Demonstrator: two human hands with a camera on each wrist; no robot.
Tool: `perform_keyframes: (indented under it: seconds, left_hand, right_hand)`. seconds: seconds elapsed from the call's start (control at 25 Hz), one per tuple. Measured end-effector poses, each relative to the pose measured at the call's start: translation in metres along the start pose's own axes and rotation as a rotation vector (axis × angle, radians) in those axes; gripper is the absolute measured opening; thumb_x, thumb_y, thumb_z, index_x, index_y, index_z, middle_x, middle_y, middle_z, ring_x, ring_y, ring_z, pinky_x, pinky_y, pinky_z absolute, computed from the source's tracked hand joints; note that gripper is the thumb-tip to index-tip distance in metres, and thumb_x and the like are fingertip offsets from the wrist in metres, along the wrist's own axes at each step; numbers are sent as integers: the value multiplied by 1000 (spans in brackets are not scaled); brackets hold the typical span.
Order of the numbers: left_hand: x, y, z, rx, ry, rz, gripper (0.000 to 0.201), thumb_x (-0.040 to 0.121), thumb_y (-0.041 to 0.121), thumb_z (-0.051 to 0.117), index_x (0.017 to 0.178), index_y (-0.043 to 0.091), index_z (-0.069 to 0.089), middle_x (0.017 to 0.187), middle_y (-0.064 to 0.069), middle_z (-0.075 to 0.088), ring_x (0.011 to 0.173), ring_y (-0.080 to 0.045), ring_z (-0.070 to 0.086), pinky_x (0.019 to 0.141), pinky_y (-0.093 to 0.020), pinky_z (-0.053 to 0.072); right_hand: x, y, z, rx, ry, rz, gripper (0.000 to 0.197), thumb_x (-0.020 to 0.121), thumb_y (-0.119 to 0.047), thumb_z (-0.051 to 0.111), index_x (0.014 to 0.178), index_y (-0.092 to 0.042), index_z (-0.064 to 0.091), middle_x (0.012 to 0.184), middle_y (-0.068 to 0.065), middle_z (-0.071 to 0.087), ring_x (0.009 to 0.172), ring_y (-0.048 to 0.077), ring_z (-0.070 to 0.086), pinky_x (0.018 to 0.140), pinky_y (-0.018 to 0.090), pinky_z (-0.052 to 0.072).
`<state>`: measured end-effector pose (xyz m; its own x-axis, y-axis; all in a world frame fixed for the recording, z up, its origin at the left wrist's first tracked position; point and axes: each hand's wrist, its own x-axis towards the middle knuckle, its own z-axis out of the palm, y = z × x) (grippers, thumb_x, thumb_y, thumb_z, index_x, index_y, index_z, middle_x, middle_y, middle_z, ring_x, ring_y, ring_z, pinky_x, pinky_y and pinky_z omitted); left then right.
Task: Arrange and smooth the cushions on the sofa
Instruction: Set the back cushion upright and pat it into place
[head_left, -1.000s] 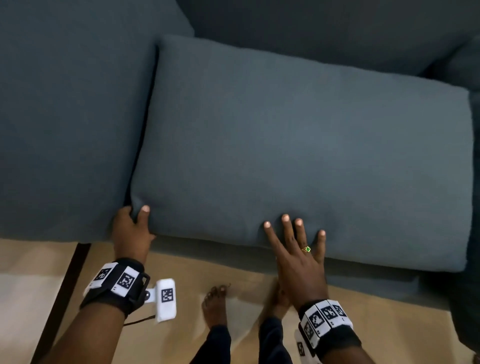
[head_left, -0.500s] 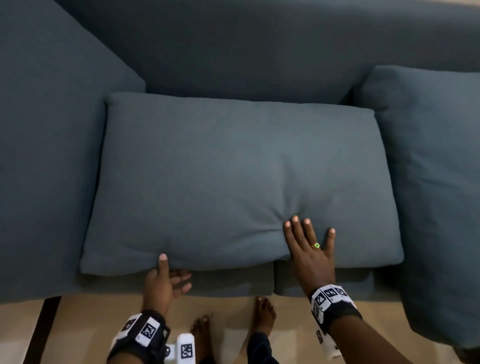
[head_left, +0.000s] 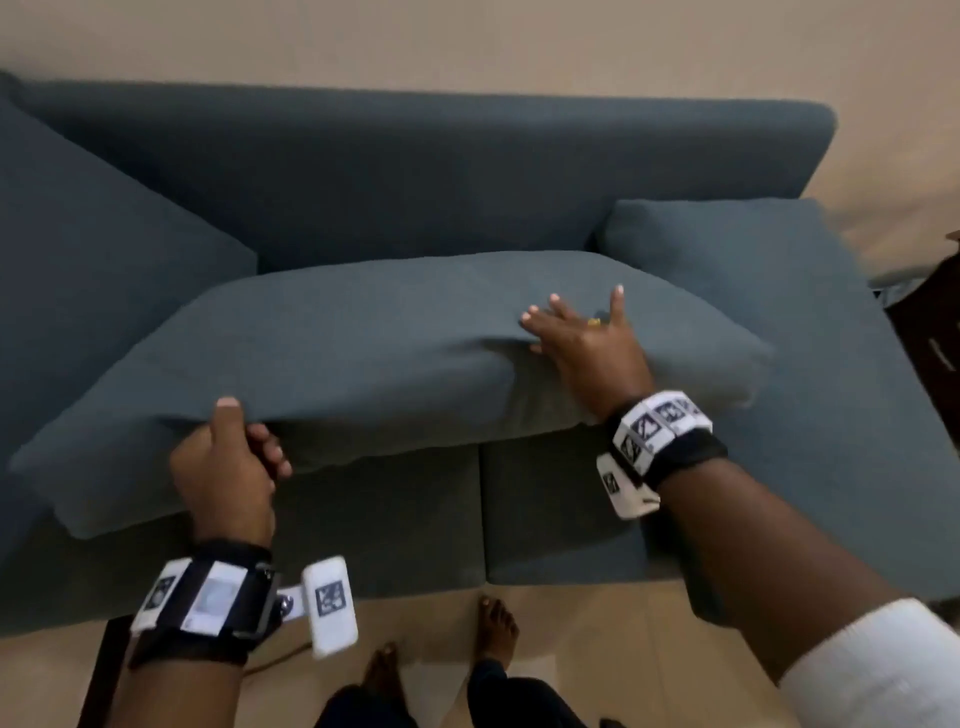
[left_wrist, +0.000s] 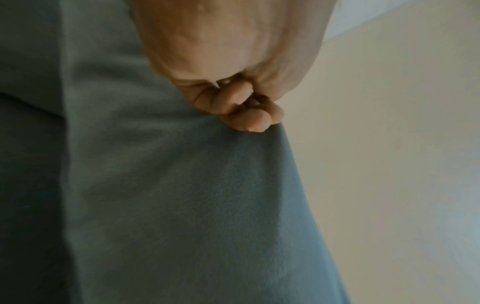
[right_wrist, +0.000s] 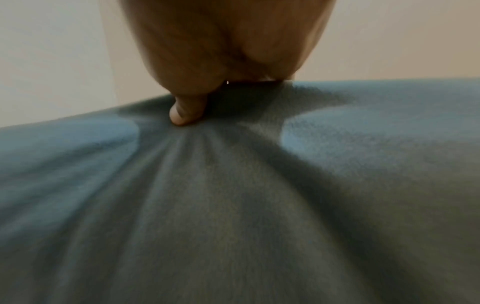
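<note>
A long blue-grey cushion lies across the middle of the sofa seat, with its front edge raised off the seat. My left hand grips that front edge near its left end, thumb on top and fingers curled underneath. The left wrist view shows the curled fingers bunched against the cushion fabric. My right hand lies spread on top of the cushion toward its right end, fingers straight. Its thumb presses into the fabric, and creases fan out from it.
A second cushion lies at the right end of the sofa and a third at the left. The backrest runs behind them. Two seat cushions meet below the raised edge. My bare feet stand on the floor. Dark furniture stands at right.
The cushion's front edge has come up off the seat. My left hand went from touching the edge to gripping it. My right hand slid farther onto the top.
</note>
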<state>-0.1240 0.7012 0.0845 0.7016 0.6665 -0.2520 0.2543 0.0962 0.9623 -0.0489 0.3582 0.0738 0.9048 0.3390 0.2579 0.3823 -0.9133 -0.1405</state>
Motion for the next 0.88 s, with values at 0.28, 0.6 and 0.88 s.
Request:
perform_keyframes:
  seconds: [0.28, 0.6, 0.88]
  left_hand:
    - [78, 67, 29, 226, -196, -75, 46, 106, 42, 40, 77, 8, 51, 43, -4, 60, 30, -18, 49, 33, -17, 33]
    - [154, 75, 2, 1197, -229, 876, 40, 90, 64, 56, 108, 29, 62, 108, -1, 66, 101, -26, 61, 91, -47, 44]
    - [213, 74, -24, 1352, -463, 841, 63, 98, 62, 20, 145, 33, 49, 147, -3, 54, 139, -25, 46, 115, -55, 29]
  right_hand:
    - [110, -6, -45, -103, -379, 189, 43, 106, -49, 39, 147, -41, 48, 160, 10, 40, 140, 22, 48, 119, 64, -13]
    - [164, -47, -13, -68, -388, 406, 65, 104, -60, 20, 162, -33, 11, 168, -5, -19, 155, 19, -16, 119, 68, -7]
    - [205, -219, 36, -65, -445, 182, 80, 95, -76, 12, 160, -29, 17, 170, 4, 8, 157, 25, 1, 119, 68, -4]
